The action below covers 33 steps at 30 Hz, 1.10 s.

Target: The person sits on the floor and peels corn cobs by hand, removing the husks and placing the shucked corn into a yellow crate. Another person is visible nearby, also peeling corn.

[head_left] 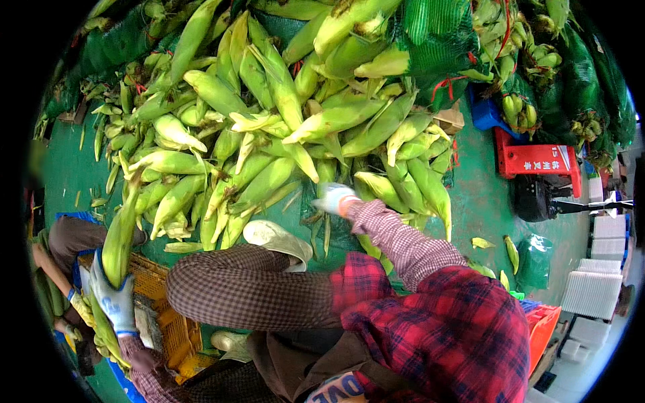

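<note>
My left hand (113,299), in a white and blue work glove, is closed on the lower end of an unhusked ear of corn (121,235). The ear stands nearly upright above a yellow plastic crate (189,336). My right hand (334,199), also gloved, reaches to the near edge of a large heap of green corn ears (269,127). Motion smears its fingers, so their shape does not show. Just right of it lie several ears (383,188) of the heap.
A co-worker's gloved hand (82,307) shows at the far left. Green mesh sacks (440,37) of corn stand behind the heap. At the right are a red pallet jack (537,161), an orange crate (543,332) and stacked white trays (591,289). Loose husks lie on the green floor (484,208).
</note>
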Each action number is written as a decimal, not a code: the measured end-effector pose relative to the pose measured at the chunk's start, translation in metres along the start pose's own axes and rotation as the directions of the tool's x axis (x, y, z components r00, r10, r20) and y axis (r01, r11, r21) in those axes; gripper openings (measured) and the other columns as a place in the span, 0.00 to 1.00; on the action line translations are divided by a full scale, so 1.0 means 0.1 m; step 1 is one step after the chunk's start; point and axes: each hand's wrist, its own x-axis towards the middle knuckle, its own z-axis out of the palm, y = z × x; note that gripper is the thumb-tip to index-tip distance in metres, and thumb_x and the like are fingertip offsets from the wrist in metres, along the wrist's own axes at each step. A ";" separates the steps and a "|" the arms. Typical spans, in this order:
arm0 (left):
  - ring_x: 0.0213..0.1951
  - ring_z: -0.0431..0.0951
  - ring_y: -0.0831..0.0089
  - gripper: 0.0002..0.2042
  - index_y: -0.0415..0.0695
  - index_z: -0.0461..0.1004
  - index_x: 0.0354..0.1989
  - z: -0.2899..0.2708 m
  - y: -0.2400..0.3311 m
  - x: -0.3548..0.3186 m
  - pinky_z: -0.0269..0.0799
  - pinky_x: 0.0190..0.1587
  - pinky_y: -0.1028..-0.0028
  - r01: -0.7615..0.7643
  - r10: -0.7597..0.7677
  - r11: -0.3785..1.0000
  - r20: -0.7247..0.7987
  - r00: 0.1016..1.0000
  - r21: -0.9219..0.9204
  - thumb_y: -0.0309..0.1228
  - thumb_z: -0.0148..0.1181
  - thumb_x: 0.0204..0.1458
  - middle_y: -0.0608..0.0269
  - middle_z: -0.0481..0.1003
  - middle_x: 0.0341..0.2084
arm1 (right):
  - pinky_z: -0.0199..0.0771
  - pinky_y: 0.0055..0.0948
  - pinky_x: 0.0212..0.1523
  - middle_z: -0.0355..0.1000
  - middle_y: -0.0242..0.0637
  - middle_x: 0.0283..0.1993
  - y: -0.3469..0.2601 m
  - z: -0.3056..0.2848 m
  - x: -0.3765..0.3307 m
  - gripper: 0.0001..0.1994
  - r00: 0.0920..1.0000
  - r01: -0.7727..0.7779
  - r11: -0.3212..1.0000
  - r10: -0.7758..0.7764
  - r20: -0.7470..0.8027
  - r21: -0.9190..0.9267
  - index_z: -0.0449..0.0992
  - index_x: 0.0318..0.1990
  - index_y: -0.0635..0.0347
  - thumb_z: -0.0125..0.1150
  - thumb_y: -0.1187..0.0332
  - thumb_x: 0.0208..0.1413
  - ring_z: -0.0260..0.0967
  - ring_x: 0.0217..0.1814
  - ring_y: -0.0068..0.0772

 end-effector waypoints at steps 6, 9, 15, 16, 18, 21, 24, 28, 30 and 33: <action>0.62 0.67 0.48 0.44 0.47 0.62 0.68 -0.04 -1.19 -0.89 0.61 0.66 0.57 0.272 -0.283 0.955 0.095 0.954 0.117 0.26 0.71 0.34 0.49 0.68 0.61 | 0.75 0.44 0.57 0.74 0.50 0.59 0.94 1.05 0.34 0.27 0.963 -0.267 0.930 0.247 -0.108 -0.254 0.74 0.57 0.63 0.61 0.52 0.56 0.74 0.60 0.49; 0.60 0.67 0.47 0.46 0.47 0.63 0.67 -0.02 -1.49 -1.22 0.61 0.65 0.58 0.324 -0.351 0.909 0.064 0.934 0.263 0.28 0.74 0.30 0.48 0.70 0.57 | 0.76 0.43 0.55 0.74 0.48 0.59 0.90 1.16 0.46 0.26 0.895 -0.446 0.858 0.418 -0.158 -0.256 0.74 0.57 0.63 0.60 0.53 0.57 0.74 0.59 0.47; 0.60 0.68 0.48 0.46 0.41 0.64 0.65 -0.17 -1.69 -1.57 0.63 0.64 0.60 0.515 -0.530 0.844 0.078 0.845 0.153 0.29 0.75 0.28 0.46 0.70 0.58 | 0.71 0.43 0.63 0.71 0.49 0.63 0.77 0.91 0.18 0.32 0.975 -0.219 0.971 0.222 0.026 -0.091 0.74 0.60 0.53 0.68 0.51 0.47 0.69 0.64 0.52; 0.60 0.68 0.48 0.46 0.41 0.65 0.65 -0.19 -1.70 -1.59 0.64 0.65 0.61 0.521 -0.539 0.834 0.068 0.839 0.180 0.29 0.75 0.28 0.45 0.70 0.58 | 0.71 0.43 0.63 0.71 0.50 0.63 0.76 0.89 0.08 0.33 0.982 -0.189 0.978 0.189 -0.013 -0.087 0.73 0.62 0.53 0.68 0.51 0.47 0.69 0.64 0.53; 0.60 0.69 0.48 0.47 0.42 0.65 0.65 -0.21 -1.71 -1.60 0.64 0.64 0.61 0.468 -0.483 0.858 0.026 0.875 0.212 0.32 0.76 0.28 0.45 0.71 0.58 | 0.70 0.42 0.63 0.71 0.53 0.61 0.76 0.84 -0.12 0.37 0.997 -0.068 0.998 0.068 -0.035 0.009 0.69 0.65 0.54 0.68 0.50 0.47 0.69 0.64 0.53; 0.59 0.70 0.48 0.46 0.45 0.65 0.65 -0.19 -1.72 -1.62 0.65 0.63 0.60 0.541 -0.554 0.815 0.005 0.832 0.207 0.35 0.76 0.29 0.47 0.71 0.57 | 0.70 0.40 0.61 0.73 0.54 0.58 0.75 0.63 -0.44 0.36 0.998 -0.018 0.998 0.021 -0.053 0.068 0.69 0.63 0.58 0.68 0.52 0.46 0.70 0.61 0.54; 0.58 0.70 0.50 0.45 0.48 0.65 0.65 -0.15 -1.73 -1.63 0.67 0.61 0.60 0.574 -0.589 0.787 -0.005 0.808 0.225 0.39 0.76 0.30 0.49 0.72 0.55 | 0.69 0.39 0.63 0.71 0.59 0.59 0.61 0.18 -0.81 0.41 0.975 -0.040 0.996 0.056 -0.216 0.075 0.66 0.65 0.65 0.69 0.52 0.45 0.70 0.62 0.54; 0.61 0.69 0.52 0.45 0.48 0.65 0.65 -0.14 -1.77 -1.65 0.66 0.62 0.60 0.656 -0.680 0.718 0.032 0.733 0.230 0.38 0.75 0.32 0.51 0.71 0.57 | 0.67 0.39 0.65 0.71 0.59 0.59 0.04 -0.62 -1.31 0.39 0.800 0.302 0.946 -0.185 -0.571 0.117 0.66 0.64 0.71 0.71 0.60 0.43 0.70 0.62 0.56; 0.61 0.68 0.53 0.45 0.49 0.64 0.66 -0.15 -1.82 -1.66 0.66 0.63 0.60 0.696 -0.719 0.682 0.032 0.694 0.225 0.38 0.75 0.32 0.52 0.71 0.58 | 0.69 0.38 0.62 0.74 0.58 0.56 -0.38 -1.02 -1.47 0.38 0.726 0.400 0.891 -0.165 -0.668 0.214 0.68 0.62 0.71 0.72 0.61 0.44 0.72 0.60 0.52; 0.61 0.69 0.53 0.47 0.49 0.63 0.67 -0.13 -1.92 -1.73 0.66 0.64 0.60 0.748 -0.764 0.635 0.013 0.645 0.190 0.39 0.76 0.32 0.51 0.71 0.58 | 0.76 0.34 0.50 0.78 0.47 0.48 -1.05 -1.46 -1.54 0.30 0.605 0.648 0.703 -0.240 -0.759 0.294 0.72 0.58 0.66 0.71 0.64 0.47 0.76 0.47 0.40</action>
